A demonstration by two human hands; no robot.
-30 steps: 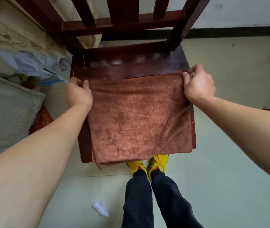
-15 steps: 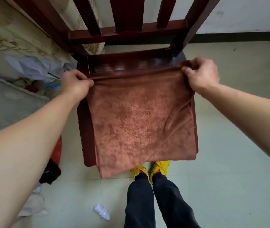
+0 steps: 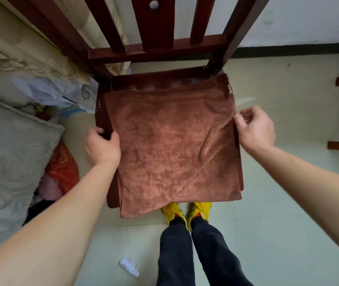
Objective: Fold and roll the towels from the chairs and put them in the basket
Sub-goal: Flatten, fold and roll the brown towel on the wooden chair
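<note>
Brown towel (image 3: 174,145), folded flat with diagonal creases and a tag at its far-right corner, covers the wooden chair (image 3: 156,52) seat. We see left hand (image 3: 102,147) and right hand (image 3: 255,129) curled at its side edges; can't tell whether either grips it.

Left hand (image 3: 102,146), right hand (image 3: 255,127): bare. Left forearm (image 3: 61,213), right forearm (image 3: 309,178): bare to frame edge, light hair just visible on right one. Trousers (image 3: 185,254): near black, plain soft fabric, faint creases, legs narrowing toward ankle. Left shoe (image 3: 172,211), right shoe (image 3: 200,209): bright yellow, ridged uppers, red-orange patch at throat. Black band at ankle; sock or trouser hem, cannot tell.
</note>
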